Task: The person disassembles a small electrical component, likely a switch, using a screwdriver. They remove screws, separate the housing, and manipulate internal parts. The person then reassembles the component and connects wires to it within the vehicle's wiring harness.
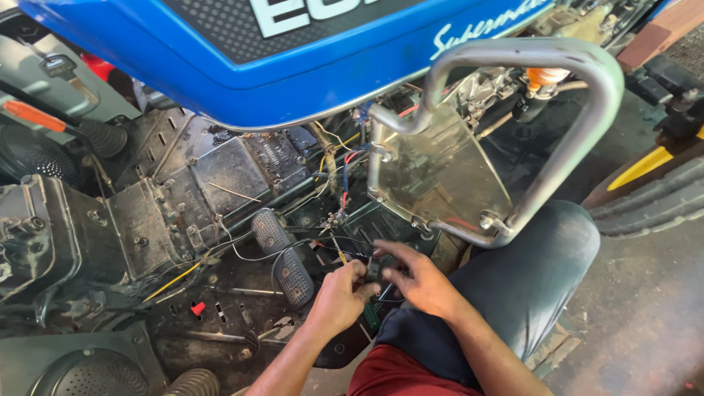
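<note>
The left hand [339,295] has its grip clenched on a green-handled screwdriver [371,314] whose tip is hidden among thin wires [345,258]. The right hand [414,277] pinches those wires, fingers partly blurred. Two ribbed pedals [284,257] lie just left; a grey tube guard [557,132] and blue bodywork [293,66] overhang.

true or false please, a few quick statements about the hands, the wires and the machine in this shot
1. Both hands meet at a bundle of thin wires. True.
2. The left hand is raised up on the blue body panel. False: it is low, at the wires beside the right hand.
3. Two ribbed black pedals sit just left of the hands. True.
4. The bent tube guard is painted red. False: it is bare grey metal.
5. The person's knee is covered in dark cloth. True.
</note>
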